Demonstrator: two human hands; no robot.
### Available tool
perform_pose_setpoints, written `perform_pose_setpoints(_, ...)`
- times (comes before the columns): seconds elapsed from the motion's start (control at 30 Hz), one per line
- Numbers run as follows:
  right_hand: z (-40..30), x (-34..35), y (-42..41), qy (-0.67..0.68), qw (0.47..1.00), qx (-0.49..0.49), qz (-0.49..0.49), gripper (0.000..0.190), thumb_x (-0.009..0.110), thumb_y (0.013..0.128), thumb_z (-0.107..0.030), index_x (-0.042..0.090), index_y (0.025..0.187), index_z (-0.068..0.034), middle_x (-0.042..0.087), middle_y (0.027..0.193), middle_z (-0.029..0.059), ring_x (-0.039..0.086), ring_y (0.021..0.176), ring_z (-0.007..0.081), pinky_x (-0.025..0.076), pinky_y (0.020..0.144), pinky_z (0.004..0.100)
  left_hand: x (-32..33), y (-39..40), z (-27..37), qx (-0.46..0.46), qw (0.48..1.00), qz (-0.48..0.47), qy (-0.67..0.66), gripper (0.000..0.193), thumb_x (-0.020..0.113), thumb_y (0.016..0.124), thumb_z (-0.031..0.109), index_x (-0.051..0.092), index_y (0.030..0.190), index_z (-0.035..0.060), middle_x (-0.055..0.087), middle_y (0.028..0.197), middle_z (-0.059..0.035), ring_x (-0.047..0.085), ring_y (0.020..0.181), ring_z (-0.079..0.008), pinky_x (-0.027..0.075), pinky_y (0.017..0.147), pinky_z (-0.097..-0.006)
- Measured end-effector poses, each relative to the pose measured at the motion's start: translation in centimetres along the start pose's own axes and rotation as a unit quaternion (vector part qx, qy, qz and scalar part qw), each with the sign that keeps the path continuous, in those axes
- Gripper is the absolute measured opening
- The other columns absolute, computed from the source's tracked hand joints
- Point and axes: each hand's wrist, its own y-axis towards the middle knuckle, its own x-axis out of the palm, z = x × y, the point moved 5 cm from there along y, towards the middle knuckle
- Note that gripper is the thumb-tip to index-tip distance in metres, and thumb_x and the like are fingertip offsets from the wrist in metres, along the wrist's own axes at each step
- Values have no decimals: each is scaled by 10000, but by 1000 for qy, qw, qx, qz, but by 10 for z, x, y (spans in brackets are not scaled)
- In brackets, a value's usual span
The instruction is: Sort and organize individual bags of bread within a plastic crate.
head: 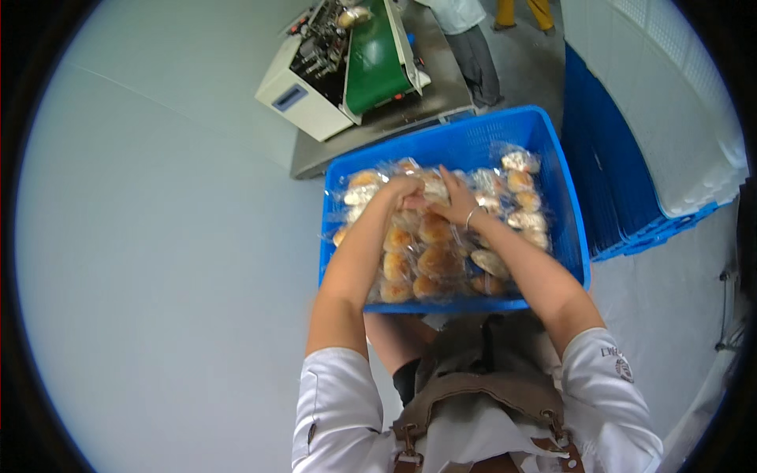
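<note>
A blue plastic crate point(502, 125) stands before me, with rows of bread rolls in clear wrappers inside. Both of my hands are over the middle of it. My left hand point(406, 192) is bent at the wrist with its fingers curled at the wrapped rolls; whether it grips one is hidden. Beside it, my right hand point(455, 198), with a bracelet at the wrist, has thumb and fingers spread around a pale wrapped roll point(435, 188). Browned rolls point(440, 261) lie in rows nearer to me. White-dusted rolls point(526, 221) line the right side.
Beyond the crate, a machine with a green conveyor belt point(375, 65) stands on a metal table point(440, 77); a wrapped roll point(355, 16) lies on the belt. Stacked blue crates point(609, 195) and white ones point(662, 106) are at the right. Two people stand at the back.
</note>
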Motion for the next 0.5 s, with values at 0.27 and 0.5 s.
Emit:
perform_pose_setpoints(0.27, -17, 5, -8, 80, 985, 75, -130, 885, 632, 810, -382, 102, 1478, -143, 263, 1442, 258, 237, 1343, 416, 243, 1105, 407, -131, -95, 75, 213, 936, 255, 115, 296, 456, 841, 71, 619, 649, -85, 622, 594, -168, 636, 484, -217, 527, 447, -307)
perform_pose_setpoints(0.5, -27, 1, -10, 76, 988, 66, -120, 854, 605, 831, -377, 104, 1473, -119, 304, 1457, 173, 263, 1329, 404, 259, 1099, 410, -199, -110, 155, 275, 923, 260, -77, 342, 570, 906, 285, 541, 937, -54, 614, 819, -150, 636, 650, -211, 551, 582, -320)
